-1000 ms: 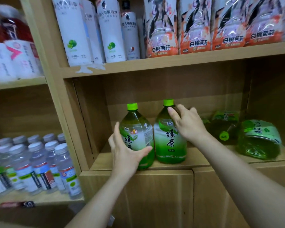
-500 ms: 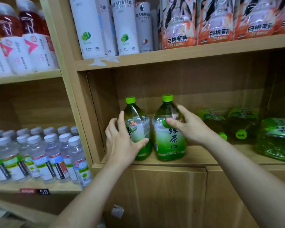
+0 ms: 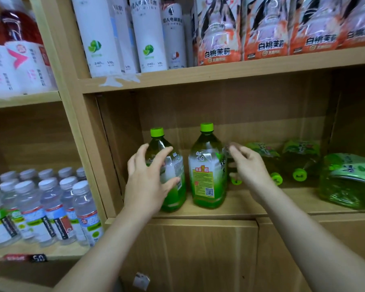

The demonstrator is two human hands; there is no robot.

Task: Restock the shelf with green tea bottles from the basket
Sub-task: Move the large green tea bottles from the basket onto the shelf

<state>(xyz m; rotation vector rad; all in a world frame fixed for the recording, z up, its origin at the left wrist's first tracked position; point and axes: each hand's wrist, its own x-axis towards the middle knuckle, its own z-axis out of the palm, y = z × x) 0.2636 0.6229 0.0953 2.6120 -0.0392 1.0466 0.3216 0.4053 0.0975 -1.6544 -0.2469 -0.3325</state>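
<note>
Two upright green tea bottles with green caps stand side by side at the front left of the middle shelf (image 3: 251, 209). My left hand (image 3: 148, 182) grips the left bottle (image 3: 173, 194), fingers and thumb curled round its front. The right bottle (image 3: 207, 175) shows its yellow back label. My right hand (image 3: 249, 167) is blurred at that bottle's right shoulder, its fingers loosely bent with the tips at the bottle and not wrapped round it. Several more green tea bottles (image 3: 299, 163) lie on their sides further right, caps toward me. The basket is out of view.
A shrink-wrapped green pack (image 3: 346, 182) lies at the shelf's right end. Above are tall white bottles (image 3: 99, 39) and orange-labelled packs (image 3: 219, 32). Small water bottles (image 3: 51, 207) fill the lower-left shelf. Closed wooden cabinet doors (image 3: 198, 256) sit below.
The right bottle has been turned, so its yellow back label now faces me. My right hand has loosened from its front to its right side. My left hand stays on the left bottle.
</note>
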